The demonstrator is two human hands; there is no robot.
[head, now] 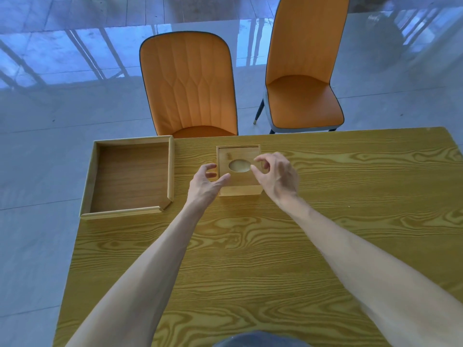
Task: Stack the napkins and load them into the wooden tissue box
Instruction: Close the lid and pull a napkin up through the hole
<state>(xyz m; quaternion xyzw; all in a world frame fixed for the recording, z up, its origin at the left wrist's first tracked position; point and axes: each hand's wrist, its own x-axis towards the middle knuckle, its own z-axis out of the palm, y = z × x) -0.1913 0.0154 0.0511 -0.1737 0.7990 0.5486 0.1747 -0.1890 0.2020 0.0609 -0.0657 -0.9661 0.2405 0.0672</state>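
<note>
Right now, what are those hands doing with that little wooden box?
A person is reaching both hands to the wooden tissue box on the table. The left hand is at its left edge, and the right hand curls over its right side by the oval hole. Neither hand holds anything. The wooden tray beside it is empty, and no napkins show.

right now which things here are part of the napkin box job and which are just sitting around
Part of the job:
wooden tissue box, lid with oval hole on
left hand, open at the box's left side
right hand, open over its right edge
No napkins in view.

Just there:
wooden tray, empty
two orange chairs
table
</note>
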